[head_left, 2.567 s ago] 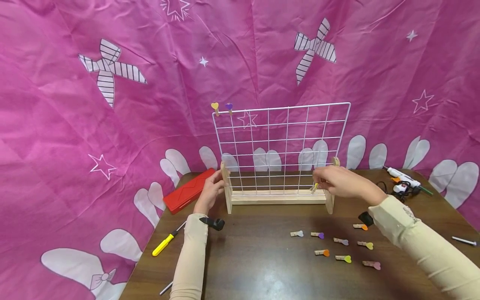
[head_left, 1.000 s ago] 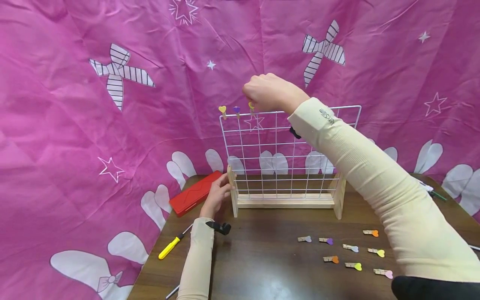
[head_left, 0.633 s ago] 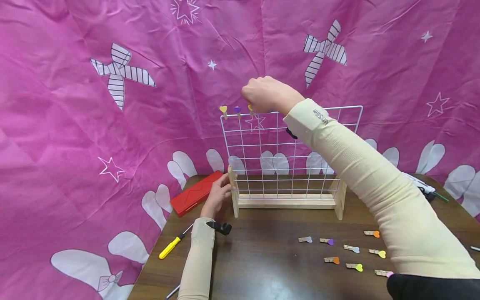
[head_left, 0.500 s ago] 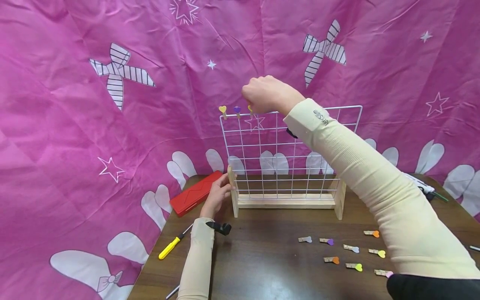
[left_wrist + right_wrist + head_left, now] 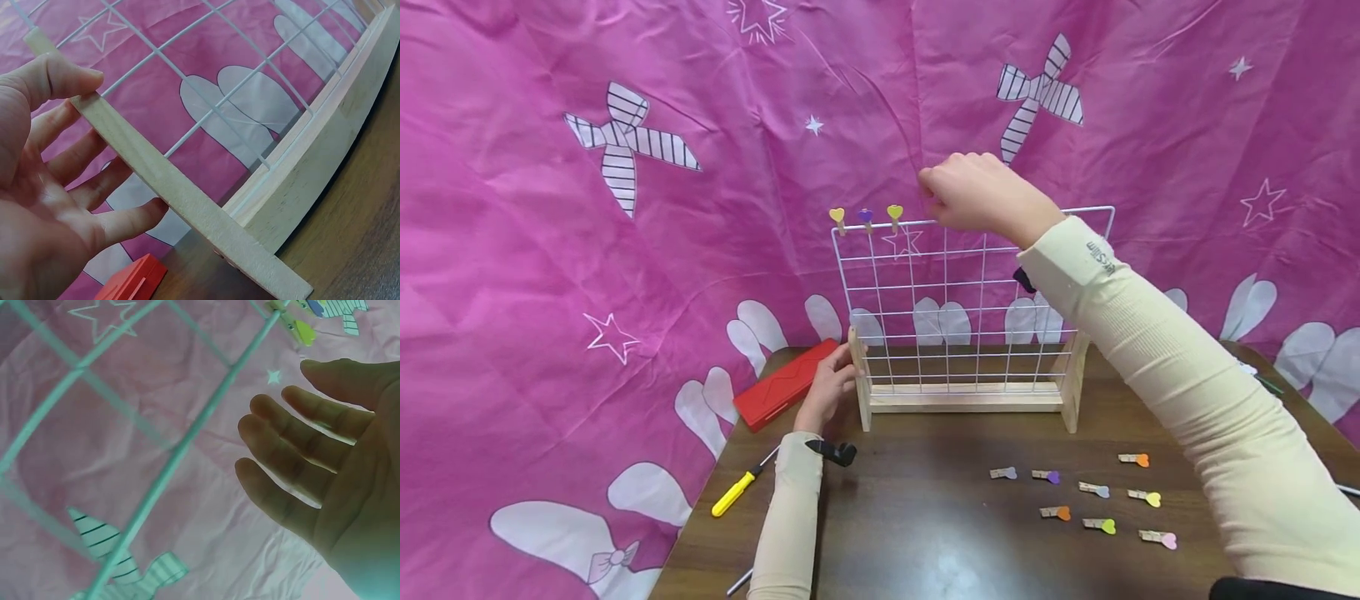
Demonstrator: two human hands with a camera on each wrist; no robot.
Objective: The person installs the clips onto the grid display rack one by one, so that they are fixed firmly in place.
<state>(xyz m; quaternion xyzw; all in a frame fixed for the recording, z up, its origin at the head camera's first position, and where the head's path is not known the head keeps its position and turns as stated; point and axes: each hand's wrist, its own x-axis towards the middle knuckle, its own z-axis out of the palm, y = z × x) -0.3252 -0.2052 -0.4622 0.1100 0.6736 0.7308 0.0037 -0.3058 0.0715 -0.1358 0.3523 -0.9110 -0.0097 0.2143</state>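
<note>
A white wire grid in a wooden stand (image 5: 966,404) stands upright on the table. Along its top bar, at the left end, are clipped a yellow heart clothespin (image 5: 837,216), a purple heart clothespin (image 5: 866,217) and a lime-yellow heart clothespin (image 5: 895,213). My right hand (image 5: 988,198) hovers over the bar just right of the lime clothespin; its fingers are loosely bent and hold nothing in the right wrist view. My left hand (image 5: 827,390) grips the stand's left wooden post (image 5: 181,187), thumb on one side and fingertips on the other.
Several heart clothespins, among them an orange one (image 5: 1056,513) and a pink one (image 5: 1159,539), lie on the table (image 5: 910,533) at right. A red case (image 5: 782,385) and a yellow-handled screwdriver (image 5: 733,493) lie at left. A pink curtain (image 5: 700,250) hangs behind.
My right hand took the lime-yellow clothespin from low at the grid's right side up to the top bar, let go and moved right. The left hand stays on the post.
</note>
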